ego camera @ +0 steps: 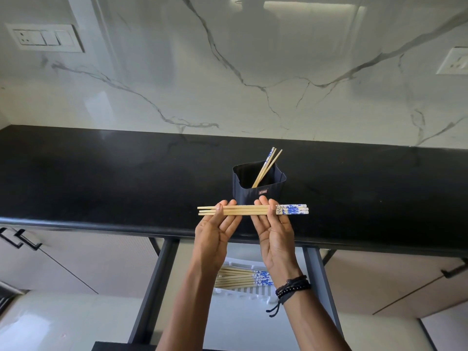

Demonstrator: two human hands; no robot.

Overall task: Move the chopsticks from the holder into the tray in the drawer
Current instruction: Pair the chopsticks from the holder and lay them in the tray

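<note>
A small bundle of wooden chopsticks [249, 210] with blue-and-white patterned ends lies level across both my palms, above the counter's front edge. My left hand [215, 230] grips the plain tips and my right hand [274, 230] holds near the patterned ends. Just behind stands the dark square holder [258, 184] with three chopsticks [266, 167] leaning in it. Below my wrists, the open drawer [162, 269] holds a white tray [240, 291] with several chopsticks [243, 278] lying in it, partly hidden by my arms.
The black counter [114, 178] runs across the view, with a marble wall behind. Switch plates [45, 38] sit on the wall at the left, and a socket [454, 62] at the right. Cabinet handles [21, 239] flank the drawer at left.
</note>
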